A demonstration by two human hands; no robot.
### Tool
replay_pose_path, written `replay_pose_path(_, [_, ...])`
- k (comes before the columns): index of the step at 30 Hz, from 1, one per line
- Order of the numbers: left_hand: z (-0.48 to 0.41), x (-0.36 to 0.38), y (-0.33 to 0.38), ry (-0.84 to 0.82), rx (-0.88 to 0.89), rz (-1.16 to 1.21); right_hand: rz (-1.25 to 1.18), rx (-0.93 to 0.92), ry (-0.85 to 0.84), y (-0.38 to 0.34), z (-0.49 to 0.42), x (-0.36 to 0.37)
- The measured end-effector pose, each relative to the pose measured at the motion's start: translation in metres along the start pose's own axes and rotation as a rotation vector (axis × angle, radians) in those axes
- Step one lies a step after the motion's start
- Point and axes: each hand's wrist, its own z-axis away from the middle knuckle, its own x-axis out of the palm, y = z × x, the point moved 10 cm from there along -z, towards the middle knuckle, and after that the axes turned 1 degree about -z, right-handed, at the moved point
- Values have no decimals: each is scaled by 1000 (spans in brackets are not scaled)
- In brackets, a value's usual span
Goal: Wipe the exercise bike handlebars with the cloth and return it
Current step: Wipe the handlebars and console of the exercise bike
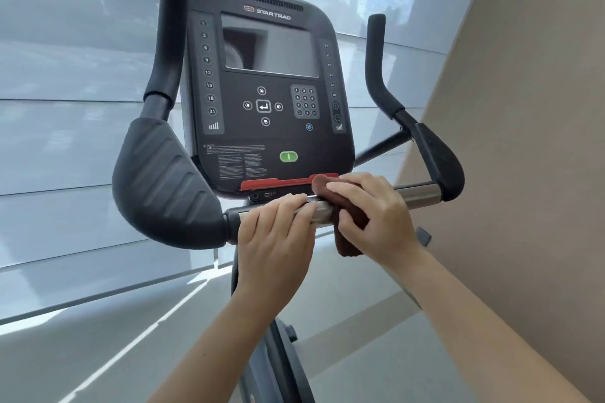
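The exercise bike's handlebars have a steel crossbar [420, 195] below the console, black elbow pads and upright black grips. A dark brown cloth [348, 239] is draped over the middle of the crossbar, one end hanging below it. My right hand [376, 219] presses the cloth around the bar, fingers over the top and thumb underneath. Just left of it, my left hand [278, 232] grips the bare steel bar, touching the cloth's edge.
The black console [268, 91] with screen and keypad rises right behind the bar, a red ledge [278, 182] at its base. The left pad [163, 180] and right pad [438, 160] flank the hands. Window blinds are behind, a beige wall to the right.
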Motion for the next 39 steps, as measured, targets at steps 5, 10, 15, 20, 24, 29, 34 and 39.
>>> replay_pose_path(5, [-3, -3, -1, -8, -55, 8, 58, 72, -28, 39, -2, -20])
replay_pose_path(10, [-4, -5, 0, 4, -82, 25, 19, 63, 299, 8, 12, -6])
replay_pose_path(15, [-3, -2, 0, 10, -99, 25, 68, -102, 602, -1, 40, 5])
replay_pose_path(20, [-2, -1, 2, 36, -86, -3, 165, -7, 771, 14, 58, 15])
replay_pose_path(24, [-3, -2, 3, 49, -101, 0, -30, 243, 866, 6, 65, 29])
replay_pose_path(29, [-4, -4, 5, 15, -110, -5, 209, -59, 627, 8, 58, 18])
replay_pose_path(34, [-8, -2, 7, -70, -108, 16, 235, -13, 496, 75, 63, -17])
replay_pose_path(39, [-17, 24, 60, -135, 94, 156, 184, 283, 436, 134, 65, -50])
